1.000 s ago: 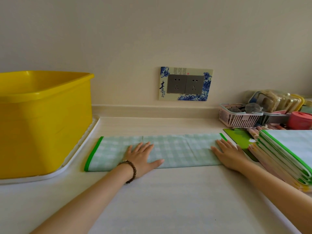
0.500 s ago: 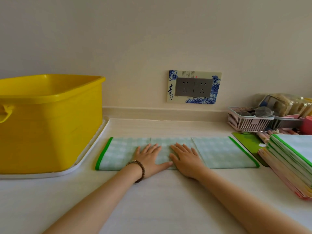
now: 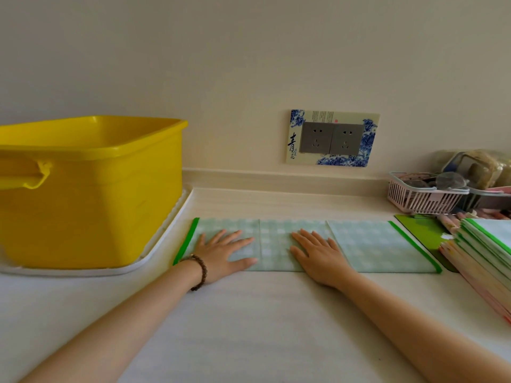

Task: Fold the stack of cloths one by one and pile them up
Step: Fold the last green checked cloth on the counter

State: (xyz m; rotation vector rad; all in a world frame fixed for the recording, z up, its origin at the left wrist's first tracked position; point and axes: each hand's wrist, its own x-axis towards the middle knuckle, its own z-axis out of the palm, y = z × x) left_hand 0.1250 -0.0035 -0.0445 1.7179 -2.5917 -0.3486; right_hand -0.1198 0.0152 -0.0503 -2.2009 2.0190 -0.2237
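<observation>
A pale green checked cloth with bright green end borders lies folded into a long strip across the white counter. My left hand, with a bead bracelet at the wrist, presses flat on the strip's left part. Flat on the middle of the strip lies my right hand, fingers straight. At the right edge sits the stack of cloths, green-edged ones on top and pink ones beneath.
A big yellow tub stands on a white tray at the left. A pink basket with clutter sits at the back right, a green mat lies under the stack, and a wall socket is behind.
My right hand slid from the strip's right end to its middle, then edged back right a little. My left hand stayed pressed on the left part. The view shifted left.
</observation>
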